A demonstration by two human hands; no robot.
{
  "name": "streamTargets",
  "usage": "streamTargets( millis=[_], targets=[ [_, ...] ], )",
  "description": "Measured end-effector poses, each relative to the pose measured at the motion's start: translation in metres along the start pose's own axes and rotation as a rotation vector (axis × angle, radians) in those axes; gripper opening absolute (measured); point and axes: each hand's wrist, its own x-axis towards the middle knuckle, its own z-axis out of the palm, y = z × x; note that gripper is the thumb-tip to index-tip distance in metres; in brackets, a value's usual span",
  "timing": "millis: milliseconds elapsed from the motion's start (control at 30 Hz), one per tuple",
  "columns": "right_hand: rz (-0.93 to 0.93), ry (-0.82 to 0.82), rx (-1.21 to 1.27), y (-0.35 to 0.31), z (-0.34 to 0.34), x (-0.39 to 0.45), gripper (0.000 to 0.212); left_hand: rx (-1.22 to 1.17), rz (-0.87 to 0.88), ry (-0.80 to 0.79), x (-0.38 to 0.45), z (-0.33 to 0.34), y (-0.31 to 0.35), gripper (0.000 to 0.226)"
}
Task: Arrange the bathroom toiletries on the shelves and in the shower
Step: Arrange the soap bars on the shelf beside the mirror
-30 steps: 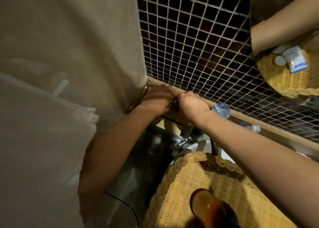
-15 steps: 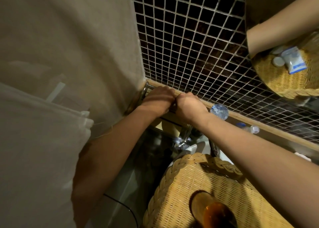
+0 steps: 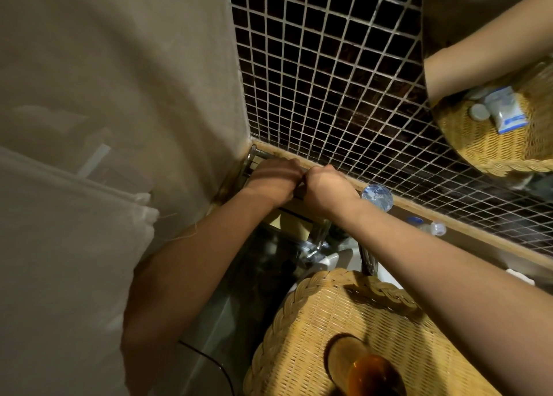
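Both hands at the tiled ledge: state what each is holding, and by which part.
Cannot be told. The left hand and right hand are curled together at the ledge, hiding whatever lies beneath them.

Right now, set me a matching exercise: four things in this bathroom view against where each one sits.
Things:
1. amber bottle
2. clear blue-printed bottle
3. left hand
4. wicker basket

Places:
A. on the ledge below the mosaic tiles
B. at the corner metal rack, next to the other hand
C. inside the basket, bottom of view
D. under the right forearm, near the tap

Pairs: 1-C, 2-A, 3-B, 4-D
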Motion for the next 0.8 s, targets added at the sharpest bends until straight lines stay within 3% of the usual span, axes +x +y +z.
streamTargets(
  millis=[167, 267, 433, 567, 633, 800],
  targets=[
    [-0.027, -0.008, -0.016, 0.0, 0.002, 0.001, 0.016, 0.017, 0.045, -0.013, -0.004, 0.013, -0.011, 0.023],
    [-0.014, -0.013, 0.006, -0.001, 0.003, 0.002, 0.006, 0.002, 0.051, 0.004, -0.006, 0.013, -0.011, 0.032],
    [0.013, -0.022, 0.065, 0.001, 0.004, 0.002, 0.029, -0.045, 0.038, 0.011, -0.003, 0.009, -0.012, 0.027],
    [0.066, -0.028, 0.186, 0.002, 0.004, 0.002, 0.023, -0.047, 0.057, 0.009, -0.003, 0.007, -0.007, 0.02],
    [0.085, -0.059, 0.221, -0.001, 0.005, 0.001, 0.034, -0.004, 0.069, 0.013, -0.003, 0.006, -0.009, 0.021],
    [0.12, -0.142, 0.341, -0.009, 0.009, 0.008, 0.043, 0.227, 0.117, 0.001, 0.0, 0.005, -0.027, 0.042]
  ],
)
